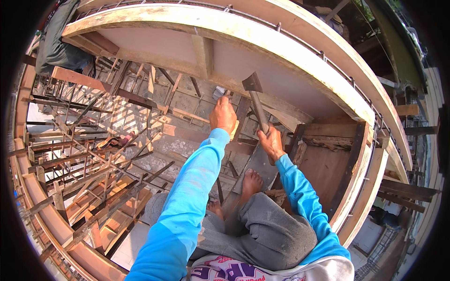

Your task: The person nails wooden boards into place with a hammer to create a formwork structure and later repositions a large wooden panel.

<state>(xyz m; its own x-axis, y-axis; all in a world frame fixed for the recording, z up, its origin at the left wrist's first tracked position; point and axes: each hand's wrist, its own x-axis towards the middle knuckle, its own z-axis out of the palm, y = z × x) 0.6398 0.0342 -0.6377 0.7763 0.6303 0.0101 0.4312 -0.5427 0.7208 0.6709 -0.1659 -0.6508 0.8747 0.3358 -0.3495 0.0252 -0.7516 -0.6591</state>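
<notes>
My right hand [271,143] is wrapped around the wooden handle of a hatchet [252,83], whose dark, flared metal head points up and away from me. To its left, my left hand [223,116] is closed, its knuckles toward me. Whatever it grips is hidden. A pale strip of wood [234,131] shows beside its wrist, and I cannot tell whether the fingers touch it. Just beyond both hands rises a curved formwork panel [157,44] with wooden ribs. My bare foot [252,181] rests on a narrow plank below the hands.
Timber props and braces [89,154] crowd the lower level at left. A wooden beam [105,85] crosses there. Steel bars [323,55] run along the panel's outer edge. A boxed wooden panel [328,164] stands close on my right. Part of another person's clothing [58,44] appears at far left.
</notes>
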